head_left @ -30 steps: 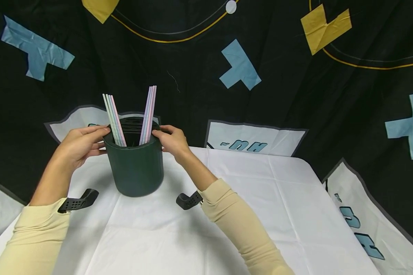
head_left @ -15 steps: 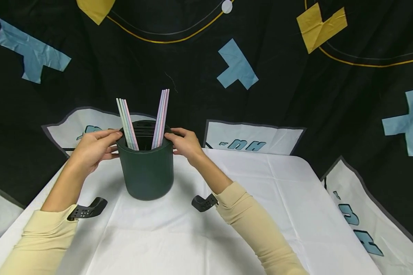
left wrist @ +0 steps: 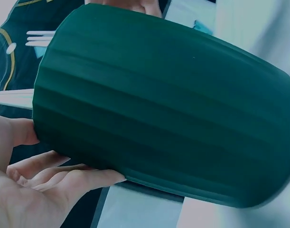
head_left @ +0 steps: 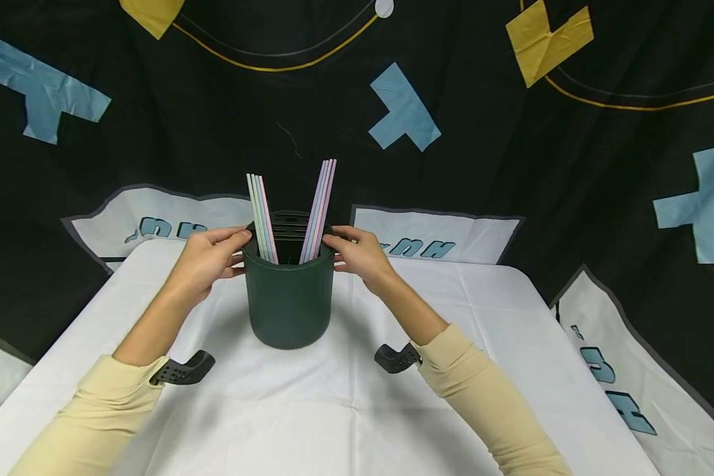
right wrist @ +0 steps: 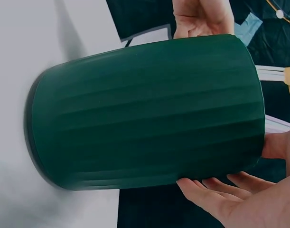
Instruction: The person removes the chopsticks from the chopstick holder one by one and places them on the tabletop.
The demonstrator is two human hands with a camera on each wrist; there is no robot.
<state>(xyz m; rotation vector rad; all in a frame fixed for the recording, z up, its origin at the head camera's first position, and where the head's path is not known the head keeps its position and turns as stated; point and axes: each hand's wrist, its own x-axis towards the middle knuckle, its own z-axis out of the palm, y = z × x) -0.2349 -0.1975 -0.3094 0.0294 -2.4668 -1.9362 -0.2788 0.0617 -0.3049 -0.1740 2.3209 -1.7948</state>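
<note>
A dark green ribbed cup (head_left: 288, 304) stands upright on the white table (head_left: 333, 410). Two bundles of pastel straws stick out of it: one (head_left: 262, 215) leaning left, the other (head_left: 320, 208) leaning right. My left hand (head_left: 208, 261) grips the cup's left side at the rim, thumb on top. On the opposite side my right hand (head_left: 359, 254) grips it the same way. In the left wrist view the cup (left wrist: 159, 109) fills the frame, with my left fingers (left wrist: 64, 183) along its wall. The right wrist view shows the cup (right wrist: 145, 109) with my right fingers (right wrist: 216, 187) under its rim.
A black backdrop with blue and yellow shapes hangs behind and beside the table. White printed panels (head_left: 434, 238) lie at the table's far edge and another (head_left: 607, 370) at its right. Black wrist mounts (head_left: 181, 370) (head_left: 395, 357) sit at my cuffs.
Both hands have carried the cup with its straws to the right, from the table's left part toward its middle. Their grip on the rim looks the same.
</note>
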